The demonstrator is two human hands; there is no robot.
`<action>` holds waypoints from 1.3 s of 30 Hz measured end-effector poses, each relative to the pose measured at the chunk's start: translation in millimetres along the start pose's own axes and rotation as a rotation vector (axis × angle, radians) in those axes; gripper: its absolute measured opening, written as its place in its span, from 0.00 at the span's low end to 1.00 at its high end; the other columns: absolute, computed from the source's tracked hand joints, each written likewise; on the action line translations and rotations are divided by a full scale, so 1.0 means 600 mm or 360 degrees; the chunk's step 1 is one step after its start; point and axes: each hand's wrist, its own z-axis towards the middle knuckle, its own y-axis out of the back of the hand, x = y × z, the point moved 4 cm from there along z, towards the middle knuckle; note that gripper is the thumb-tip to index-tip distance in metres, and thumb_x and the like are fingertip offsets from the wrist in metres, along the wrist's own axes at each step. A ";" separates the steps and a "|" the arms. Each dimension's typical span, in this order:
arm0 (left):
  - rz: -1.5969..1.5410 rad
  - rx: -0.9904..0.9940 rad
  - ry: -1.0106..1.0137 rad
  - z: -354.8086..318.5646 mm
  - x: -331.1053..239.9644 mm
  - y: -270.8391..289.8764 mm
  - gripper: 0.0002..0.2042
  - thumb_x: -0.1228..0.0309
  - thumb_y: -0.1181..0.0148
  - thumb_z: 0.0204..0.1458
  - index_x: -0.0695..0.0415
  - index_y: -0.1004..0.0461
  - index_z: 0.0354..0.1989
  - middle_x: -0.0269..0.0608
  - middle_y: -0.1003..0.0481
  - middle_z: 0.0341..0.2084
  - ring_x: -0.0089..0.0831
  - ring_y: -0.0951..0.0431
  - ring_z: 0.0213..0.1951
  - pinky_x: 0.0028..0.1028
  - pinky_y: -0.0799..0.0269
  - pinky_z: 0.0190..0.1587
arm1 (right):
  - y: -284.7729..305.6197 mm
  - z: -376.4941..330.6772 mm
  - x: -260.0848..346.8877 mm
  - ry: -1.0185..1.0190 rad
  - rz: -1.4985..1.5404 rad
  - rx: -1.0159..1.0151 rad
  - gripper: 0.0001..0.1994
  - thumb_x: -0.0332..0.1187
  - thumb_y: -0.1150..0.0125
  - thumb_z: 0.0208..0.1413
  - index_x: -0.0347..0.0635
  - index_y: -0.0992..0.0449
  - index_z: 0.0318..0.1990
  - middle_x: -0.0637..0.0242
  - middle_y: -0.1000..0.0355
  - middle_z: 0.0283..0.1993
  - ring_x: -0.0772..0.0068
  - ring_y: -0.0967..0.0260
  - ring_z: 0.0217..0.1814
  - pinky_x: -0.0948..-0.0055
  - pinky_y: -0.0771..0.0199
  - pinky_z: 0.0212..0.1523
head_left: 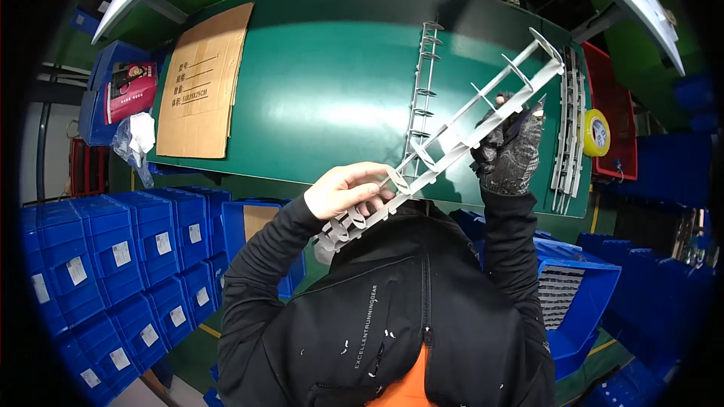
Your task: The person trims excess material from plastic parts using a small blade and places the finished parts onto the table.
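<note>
A long pale grey rack-like part (461, 152), with rails and curved cross ribs, runs slantwise in front of me from near my body up to the right. My bare left hand (348, 191) has its fingers closed around the lower stretch, by a curved rib. In a dark, worn glove, my right hand (516, 145) grips the rail farther up from below; some of its fingers are hidden behind the part. A similar ribbed part (422, 94) lies on the green table (317, 83) just beyond.
More ribbed strips (567, 132) lie along the table's right edge, beside a yellow tape roll (596, 133) and a red bin (612, 113). Flat cardboard (204, 83) covers the left end. Stacked blue crates (113, 249) stand at left; another blue crate (584, 279) stands at right.
</note>
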 end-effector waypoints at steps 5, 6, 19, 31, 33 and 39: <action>-0.0137 0.0031 0.0073 0.002 0.017 -0.003 0.19 0.73 0.56 0.53 0.66 0.43 0.53 0.42 0.28 0.32 0.20 0.28 0.27 0.16 0.32 0.25 | 0.040 -0.009 -0.019 0.0107 -0.0102 -0.0091 0.19 0.50 0.57 0.54 0.41 0.36 0.36 0.73 0.46 0.13 0.81 0.52 0.08 0.83 0.51 0.05; -0.0147 0.0029 0.0075 0.003 0.024 -0.003 0.19 0.73 0.56 0.53 0.66 0.43 0.53 0.42 0.28 0.32 0.20 0.28 0.27 0.16 0.32 0.25 | 0.037 -0.010 -0.023 0.0039 -0.0033 -0.0095 0.19 0.50 0.57 0.54 0.41 0.36 0.36 0.73 0.45 0.13 0.80 0.52 0.07 0.83 0.51 0.05; -0.0095 -0.0005 0.0177 -0.001 0.008 -0.014 0.17 0.73 0.60 0.54 0.65 0.41 0.52 0.48 0.26 0.25 0.25 0.25 0.21 0.15 0.32 0.22 | 0.054 -0.079 -0.048 0.0128 -0.1419 0.0024 0.09 0.32 0.50 0.53 0.34 0.28 0.32 0.68 0.33 0.19 0.82 0.39 0.18 0.81 0.41 0.18; -0.0071 0.0131 0.0241 0.003 0.006 -0.025 0.20 0.70 0.56 0.54 0.62 0.45 0.55 0.42 0.26 0.25 0.21 0.27 0.20 0.13 0.35 0.20 | 0.048 -0.078 -0.050 0.0017 -0.1672 0.0260 0.09 0.30 0.50 0.51 0.34 0.27 0.35 0.66 0.31 0.22 0.79 0.34 0.21 0.79 0.34 0.24; -0.0075 0.0082 0.0191 0.004 0.006 -0.023 0.18 0.69 0.56 0.54 0.64 0.41 0.52 0.42 0.26 0.25 0.22 0.27 0.20 0.14 0.35 0.20 | 0.054 -0.081 -0.055 0.0051 -0.1590 0.0197 0.10 0.33 0.50 0.51 0.35 0.28 0.35 0.67 0.32 0.20 0.81 0.37 0.18 0.81 0.38 0.20; -0.0128 -0.0022 0.0025 0.019 0.005 -0.021 0.10 0.71 0.57 0.54 0.64 0.36 0.39 0.48 0.26 0.26 0.25 0.25 0.24 0.16 0.32 0.23 | 0.079 -0.082 -0.057 -0.0198 -0.1198 -0.0273 0.15 0.43 0.55 0.55 0.40 0.33 0.27 0.73 0.40 0.14 0.84 0.47 0.12 0.83 0.48 0.12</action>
